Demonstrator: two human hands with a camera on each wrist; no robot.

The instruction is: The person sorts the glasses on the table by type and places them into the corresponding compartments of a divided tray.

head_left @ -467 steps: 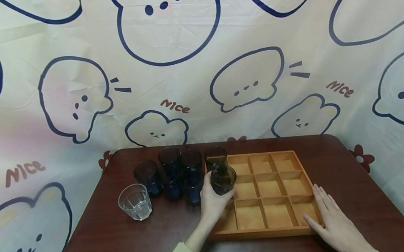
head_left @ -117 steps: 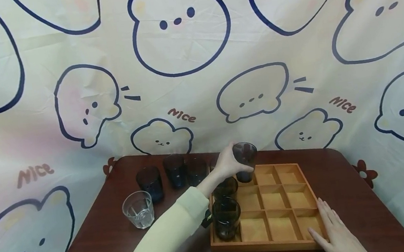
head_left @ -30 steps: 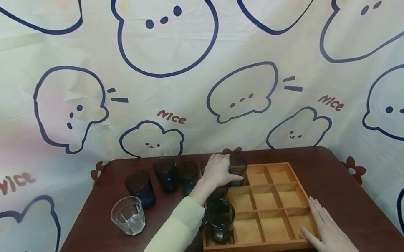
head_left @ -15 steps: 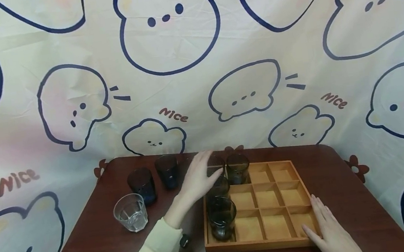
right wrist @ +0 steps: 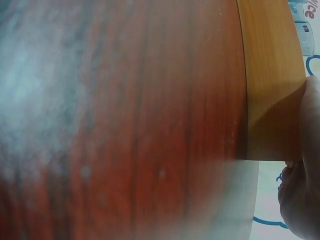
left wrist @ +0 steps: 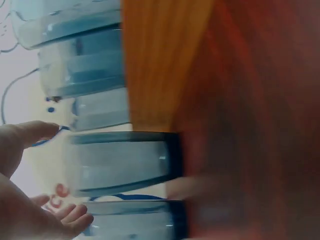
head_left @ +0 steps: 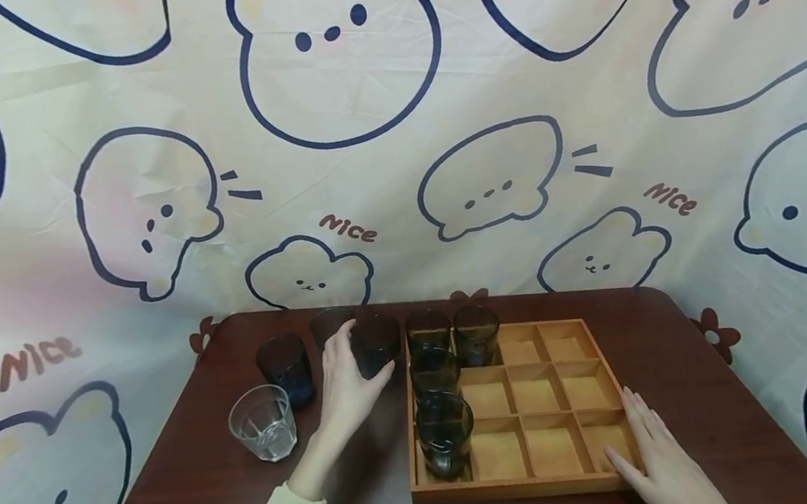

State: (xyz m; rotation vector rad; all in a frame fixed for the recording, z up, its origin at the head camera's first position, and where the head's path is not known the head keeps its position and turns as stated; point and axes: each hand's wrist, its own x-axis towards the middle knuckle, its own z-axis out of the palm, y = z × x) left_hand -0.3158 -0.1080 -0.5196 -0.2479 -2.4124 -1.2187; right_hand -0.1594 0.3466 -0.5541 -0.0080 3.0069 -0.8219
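Note:
My left hand [head_left: 350, 386] is beside a dark tinted glass [head_left: 377, 344] on the table, thumb and fingers spread. In the left wrist view the same hand [left wrist: 30, 187] shows a gap to the upright glass [left wrist: 125, 162]. A wooden compartment tray [head_left: 519, 486] holds several dark glasses: a front-left one [head_left: 445, 436], a middle-left one [head_left: 434, 374], a back-left one [head_left: 427, 331] and another [head_left: 477, 335] in the back row's second compartment. My right hand [head_left: 667, 459] rests with straight fingers along the tray's right edge, thumb over the front-right corner.
Left of my left hand stand a dark blue glass [head_left: 285, 371], another dark glass [head_left: 329, 324] partly hidden behind my fingers, and a clear faceted glass [head_left: 263, 423]. A patterned curtain [head_left: 394, 177] hangs behind the brown table [head_left: 197, 479].
Over the earlier frames, glasses have gone from the table into the tray's compartments. My left hand has let go of the back-row glass and moved left. My right hand stays at the tray.

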